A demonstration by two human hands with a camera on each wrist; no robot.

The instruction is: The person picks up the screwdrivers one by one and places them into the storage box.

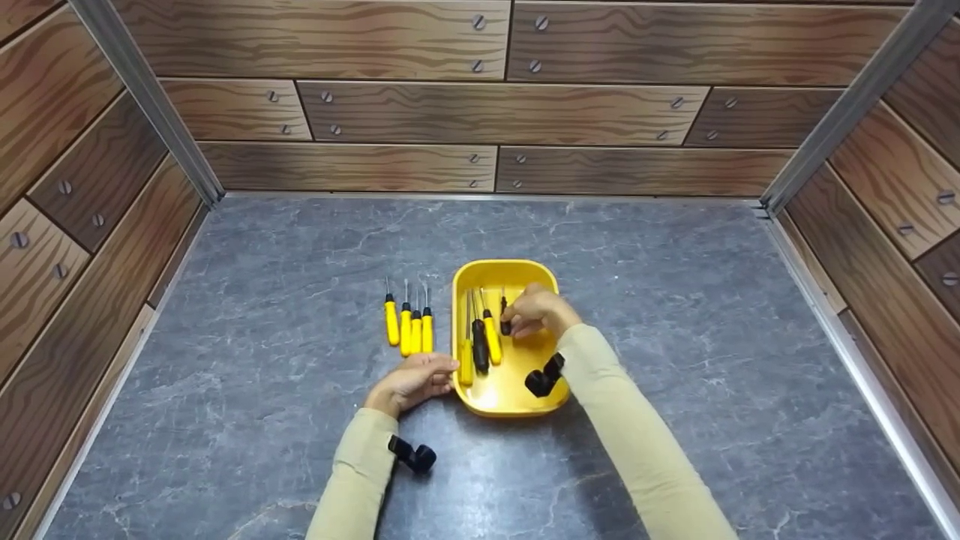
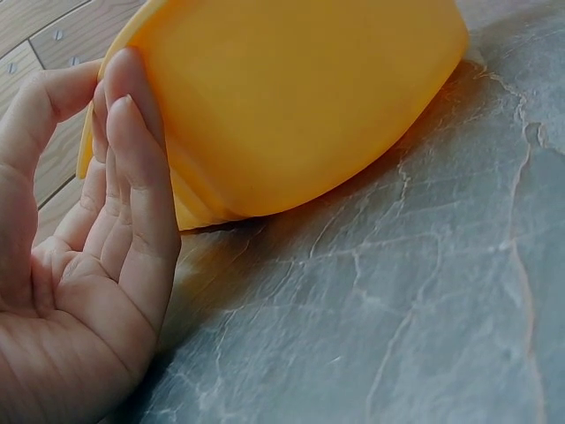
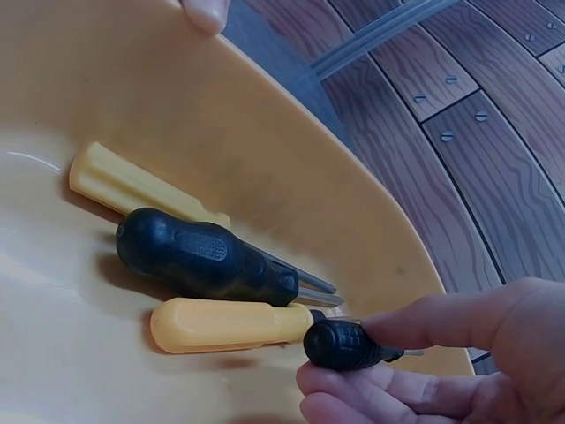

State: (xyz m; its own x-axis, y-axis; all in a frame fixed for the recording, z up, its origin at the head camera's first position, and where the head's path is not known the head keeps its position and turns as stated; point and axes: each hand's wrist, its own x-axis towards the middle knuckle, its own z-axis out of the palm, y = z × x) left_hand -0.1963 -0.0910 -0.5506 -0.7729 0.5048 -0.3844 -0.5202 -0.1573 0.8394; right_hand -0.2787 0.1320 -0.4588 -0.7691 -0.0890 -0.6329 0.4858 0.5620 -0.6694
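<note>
Nearest first: two pale yellow-green fabric sleeves reached in from five and seven o'clock. The bare left hand was on the deep yellow tray with rounded corners, pinching its rim at eight o'clock. The left-wrist view gave what the head view hid: fingers laid along the tray's outer wall. And look, the right-wrist view caught one fingertip over that rim!

Inside the tray, toward one o'clock, was the bare right hand, its grip narrow around a short black-handled screwdriver. From the head that handle was partly covered; from the right wrist, its ribbed grip and rounded end showed plainly.

Along the tray's nine o'clock side lay three more: a fluted, all-yellow-handled screwdriver, a thick black-handled screwdriver beside it, then a yellow-handled screwdriver with a black collar. Outside, at nine o'clock, only the head view had four slim yellow-and-black-handled tools side by side on the grey marbled tabletop. Farthest, at twelve, stood the brown wood-plank-patterned wall.
</note>
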